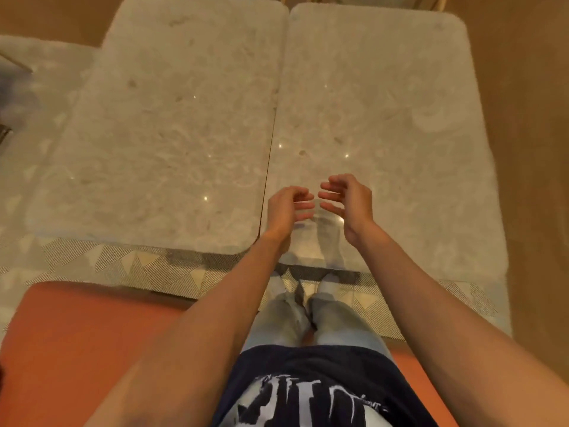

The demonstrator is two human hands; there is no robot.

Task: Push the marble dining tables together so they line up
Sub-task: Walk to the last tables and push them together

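My left hand (284,211) and right hand (348,204) hover open, empty, fingers curled, above the right marble table (385,118); the left marble table (172,134), veined and round-cornered, adjoins beside my left hand.

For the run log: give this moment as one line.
tables: left marble table and right marble table side by side | near edges: offset | left hand: open, empty | right hand: open, empty

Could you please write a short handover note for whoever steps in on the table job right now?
Left hand and right hand: both open, empty, raised over the right table's near end, touching nothing.
Left table and right table sit side by side, long edges meeting with only a thin seam.
Done: tables are together.
Left: near ends are not flush; the right table sticks out closer to the person. Probably slide one along the seam until the ends match.
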